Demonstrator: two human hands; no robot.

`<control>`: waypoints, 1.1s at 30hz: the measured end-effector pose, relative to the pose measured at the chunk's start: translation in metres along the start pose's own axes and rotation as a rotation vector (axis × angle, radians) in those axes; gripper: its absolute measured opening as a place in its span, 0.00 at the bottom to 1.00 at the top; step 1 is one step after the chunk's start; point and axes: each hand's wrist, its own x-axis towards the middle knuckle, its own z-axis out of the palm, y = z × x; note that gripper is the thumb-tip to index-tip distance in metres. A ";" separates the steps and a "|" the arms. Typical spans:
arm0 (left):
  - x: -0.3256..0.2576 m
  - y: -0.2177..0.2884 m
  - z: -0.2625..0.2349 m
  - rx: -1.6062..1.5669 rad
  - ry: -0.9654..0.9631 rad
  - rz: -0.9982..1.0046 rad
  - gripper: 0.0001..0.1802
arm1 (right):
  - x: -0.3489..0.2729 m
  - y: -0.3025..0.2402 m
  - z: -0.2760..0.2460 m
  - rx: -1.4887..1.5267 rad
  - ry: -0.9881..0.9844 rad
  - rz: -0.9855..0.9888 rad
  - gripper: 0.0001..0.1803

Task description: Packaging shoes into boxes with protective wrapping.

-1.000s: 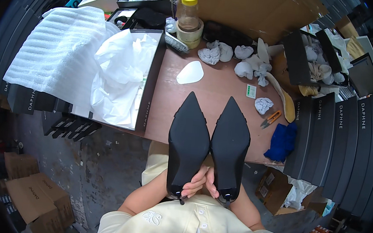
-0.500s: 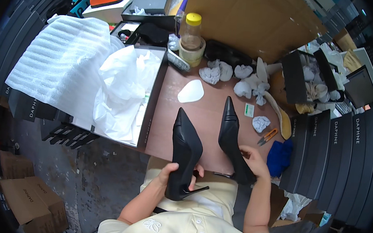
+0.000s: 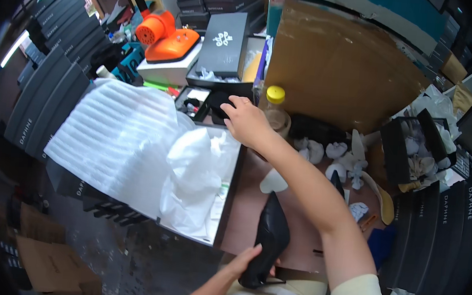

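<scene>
My left hand (image 3: pixel 247 259) grips a black pointed high-heeled shoe (image 3: pixel 273 232) around its heel end, toe pointing away from me above the table's near edge. My right arm stretches across the table to the far left. My right hand (image 3: pixel 246 123) is open, fingers apart, beside a dark fuzzy item (image 3: pixel 217 107) behind the open shoe box (image 3: pixel 230 195); whether the fingertips touch it is not clear. Only the toe of the other black shoe (image 3: pixel 337 181) shows beyond my right forearm, which hides the rest. White tissue paper (image 3: pixel 192 172) fills the box.
White foam sheet (image 3: pixel 116 137) drapes over the box's left side. A yellow-capped bottle (image 3: pixel 275 103) stands near my right wrist. Crumpled paper wads (image 3: pixel 337 151), a tan insole (image 3: pixel 380 199), orange snips (image 3: pixel 370 221) and a blue cloth (image 3: pixel 380 244) lie at right. Stacked shoe boxes (image 3: pixel 448 222) flank the table.
My right hand has let go of the second shoe and reached forward and left across the table. The left hand still holds its shoe. The view has tilted up and shifted left.
</scene>
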 end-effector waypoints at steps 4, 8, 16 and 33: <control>-0.008 0.004 0.021 0.146 -0.048 0.000 0.37 | 0.047 0.049 0.084 0.073 -0.113 0.220 0.35; -0.008 -0.007 0.026 0.092 0.185 0.039 0.27 | 0.055 0.051 0.097 0.045 -0.103 0.183 0.36; -0.007 0.004 -0.003 -0.164 0.000 0.081 0.38 | 0.056 0.041 0.065 -0.084 -0.403 0.099 0.28; -0.063 -0.039 -0.047 -0.473 -0.226 -0.184 0.40 | -0.261 -0.112 -0.016 0.412 -0.164 0.455 0.25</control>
